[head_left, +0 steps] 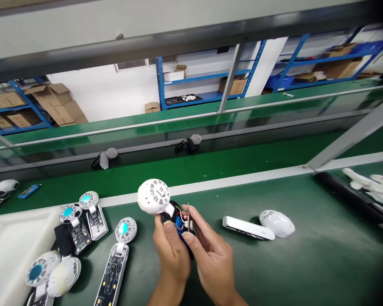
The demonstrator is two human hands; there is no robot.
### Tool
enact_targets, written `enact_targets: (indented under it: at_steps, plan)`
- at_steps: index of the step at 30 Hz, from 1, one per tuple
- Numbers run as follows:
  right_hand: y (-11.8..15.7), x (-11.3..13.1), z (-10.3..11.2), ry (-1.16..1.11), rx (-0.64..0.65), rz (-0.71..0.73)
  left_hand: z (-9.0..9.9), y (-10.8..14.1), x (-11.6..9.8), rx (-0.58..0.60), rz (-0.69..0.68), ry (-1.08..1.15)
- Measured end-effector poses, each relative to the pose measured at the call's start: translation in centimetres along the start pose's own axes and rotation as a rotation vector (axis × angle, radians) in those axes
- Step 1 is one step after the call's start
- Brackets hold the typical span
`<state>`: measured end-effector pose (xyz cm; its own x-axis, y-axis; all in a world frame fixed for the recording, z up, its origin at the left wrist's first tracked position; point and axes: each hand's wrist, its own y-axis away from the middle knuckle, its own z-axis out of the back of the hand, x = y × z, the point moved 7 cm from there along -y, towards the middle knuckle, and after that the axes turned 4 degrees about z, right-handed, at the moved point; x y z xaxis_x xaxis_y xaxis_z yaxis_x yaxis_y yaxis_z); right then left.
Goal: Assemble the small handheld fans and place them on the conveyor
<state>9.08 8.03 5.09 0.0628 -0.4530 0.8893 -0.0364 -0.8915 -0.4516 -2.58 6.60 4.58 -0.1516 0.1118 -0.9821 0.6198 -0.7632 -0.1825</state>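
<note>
My left hand [172, 255] is closed around the dark body of a small handheld fan, whose round white vented head [153, 196] points up and to the left. The fan body is uncovered, and coloured wires and a blue part [179, 222] show inside it. My right hand [210, 255] pinches a thin circuit board [188, 219] by its edges, held upright beside the fan body. White connectors sit on the board's side, close to the wires. Part of the fan body is hidden behind my fingers.
Several fans with exposed circuit boards [112, 276] lie left, beside a white tray [6, 246]. To the right are a white fan [277, 223], a black tool [354, 199] and white gloves [373, 185]. Beyond a metal rail, a green belt [242, 161] carries more fans.
</note>
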Motion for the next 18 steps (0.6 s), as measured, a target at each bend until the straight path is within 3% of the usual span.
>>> enact_targets:
  at_steps: [3, 6, 11, 18]
  plan:
    - [0.1, 0.7, 0.1, -0.011, 0.011, 0.067, 0.6, 0.6, -0.6, -0.097, 0.008, 0.06]
    - [0.4, 0.5, 0.1, -0.029, 0.008, 0.023, 0.5, 1.2, -0.8, -0.142, -0.013, 0.06]
    - [0.3, -0.1, -0.1, -0.114, -0.033, -0.125, 0.1, 1.6, 0.1, -0.126, 0.027, 0.032]
    - [-1.1, 0.4, -0.3, -0.266, -0.039, -0.161, 0.8, 1.0, -1.4, -0.106, -0.062, -0.061]
